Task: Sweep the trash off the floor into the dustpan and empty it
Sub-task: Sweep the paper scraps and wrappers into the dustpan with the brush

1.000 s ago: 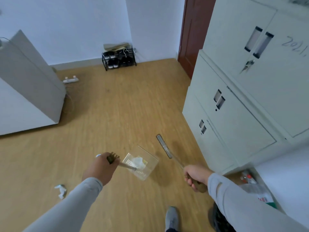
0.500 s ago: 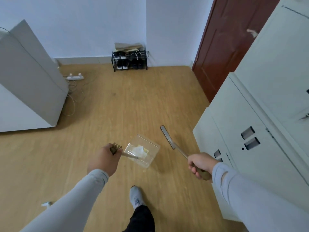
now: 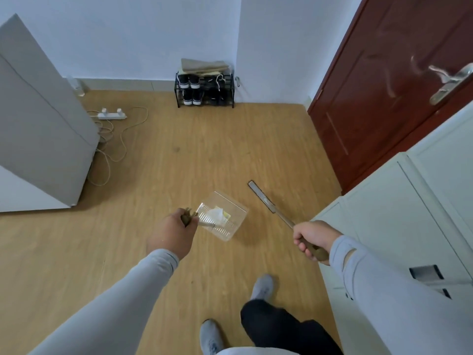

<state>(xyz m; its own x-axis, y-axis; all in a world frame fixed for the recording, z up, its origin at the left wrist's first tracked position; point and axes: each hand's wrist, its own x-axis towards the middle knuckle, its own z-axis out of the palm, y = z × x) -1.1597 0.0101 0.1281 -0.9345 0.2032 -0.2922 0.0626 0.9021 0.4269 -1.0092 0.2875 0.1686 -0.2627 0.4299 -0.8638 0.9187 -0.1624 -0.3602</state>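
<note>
My left hand (image 3: 172, 233) grips the brown handle of a clear plastic dustpan (image 3: 230, 210), held level above the wooden floor (image 3: 204, 149). Crumpled white and yellow trash (image 3: 217, 215) lies inside the pan. My right hand (image 3: 311, 238) grips the brown handle of a slim broom (image 3: 265, 201), whose thin grey head points away to the upper left, just right of the dustpan. The two tools do not touch.
A white cabinet (image 3: 399, 213) stands close on the right beside a dark red door (image 3: 384, 85). A grey panel (image 3: 43, 129) leans at the left, with a power strip (image 3: 112, 115) and loose cables by it. A shoe rack (image 3: 204, 90) sits at the far wall. My feet (image 3: 261, 289) are below.
The view has swung left and up, away from the cabinet toward the door. The white scrap on the floor at the lower left has left the view. Both hands keep their hold.
</note>
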